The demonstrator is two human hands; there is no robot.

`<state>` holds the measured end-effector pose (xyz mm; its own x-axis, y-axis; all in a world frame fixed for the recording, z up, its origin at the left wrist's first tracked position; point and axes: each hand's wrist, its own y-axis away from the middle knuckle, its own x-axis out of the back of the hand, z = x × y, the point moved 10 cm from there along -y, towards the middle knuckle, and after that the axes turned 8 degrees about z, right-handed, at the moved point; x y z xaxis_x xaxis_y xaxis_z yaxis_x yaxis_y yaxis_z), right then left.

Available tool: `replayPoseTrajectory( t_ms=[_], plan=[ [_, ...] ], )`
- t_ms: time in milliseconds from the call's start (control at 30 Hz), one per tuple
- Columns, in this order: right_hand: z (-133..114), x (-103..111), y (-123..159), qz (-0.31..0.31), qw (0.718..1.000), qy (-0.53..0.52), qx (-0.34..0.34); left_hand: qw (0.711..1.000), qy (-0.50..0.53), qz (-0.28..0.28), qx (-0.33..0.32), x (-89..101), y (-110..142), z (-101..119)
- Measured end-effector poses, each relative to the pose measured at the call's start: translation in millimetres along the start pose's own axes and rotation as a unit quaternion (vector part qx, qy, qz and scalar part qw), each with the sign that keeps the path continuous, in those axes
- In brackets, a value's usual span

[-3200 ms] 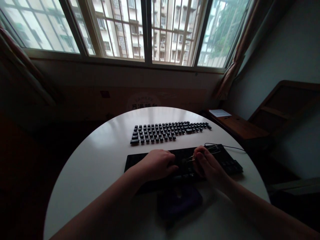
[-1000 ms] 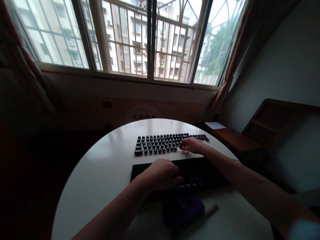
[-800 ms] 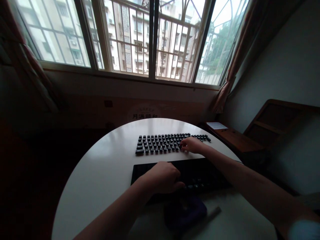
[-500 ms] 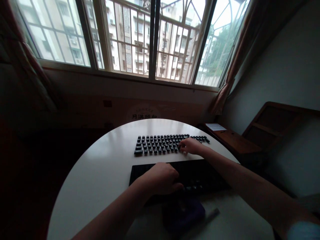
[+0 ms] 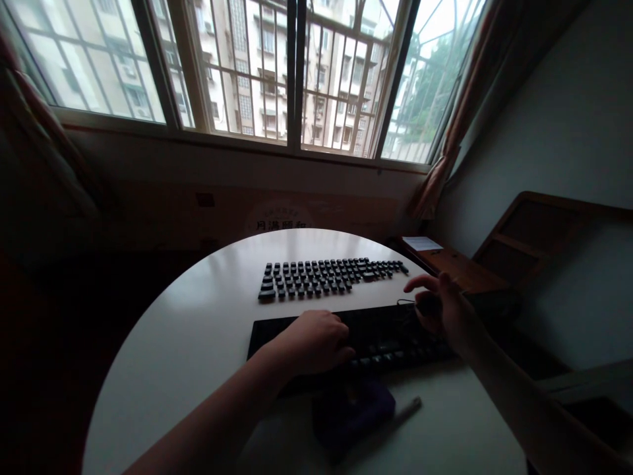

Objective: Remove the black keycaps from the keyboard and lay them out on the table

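Note:
A black keyboard (image 5: 380, 330) lies across the white round table, with a row of keycaps showing along its near edge. My left hand (image 5: 316, 340) rests on the keyboard's left part, fingers curled down against it. Over the right end, my right hand (image 5: 448, 307) is raised, its index finger stretched out and the others closed round a dark keycap puller (image 5: 428, 303) with a thin wire loop, partly hidden by the fingers. Beyond the keyboard, loose black keycaps (image 5: 309, 278) stand in rows on the table.
Near me on the table (image 5: 173, 356) are a dark purple object (image 5: 353, 412) and a slim grey stick (image 5: 408, 409). A wooden chair (image 5: 519, 231) and a brown surface with a white paper (image 5: 421, 244) stand at the right. A barred window (image 5: 291, 72) is ahead.
My right hand has left the loose keycaps and come back right and nearer, over the keyboard's right end, where the keycap puller now shows in it. My left hand stays on the keyboard.

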<state>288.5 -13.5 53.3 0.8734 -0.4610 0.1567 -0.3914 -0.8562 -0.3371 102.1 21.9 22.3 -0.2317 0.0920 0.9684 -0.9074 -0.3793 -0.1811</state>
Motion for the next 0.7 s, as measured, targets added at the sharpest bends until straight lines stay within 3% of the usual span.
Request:
replayPoseTrajectory(
  t_ms=[100,167,367,533,700],
  plan=[
    [18.2,-2.4,19.2,-0.011,0.991,-0.093,-0.099,0.997,0.002,0.068,-0.021,6.8,-2.4,6.7],
    [24.3,-12.0,27.4,-0.039,0.982,-0.13,-0.133,0.996,-0.001,0.085,-0.026,1.4,-2.4,9.2],
    [39.9,-27.8,33.8,-0.043,0.959,-0.246,-0.135,0.999,-0.011,0.029,0.016,-34.5,-2.9,3.0],
    [60.5,-45.8,42.5,-0.061,0.977,-0.137,-0.148,0.999,-0.001,0.014,0.047,-43.0,-4.8,-4.5],
    [61.4,-51.0,41.5,-0.041,0.986,-0.077,-0.139,0.999,0.004,0.005,0.049,-46.6,-5.4,-5.2]
  ],
)
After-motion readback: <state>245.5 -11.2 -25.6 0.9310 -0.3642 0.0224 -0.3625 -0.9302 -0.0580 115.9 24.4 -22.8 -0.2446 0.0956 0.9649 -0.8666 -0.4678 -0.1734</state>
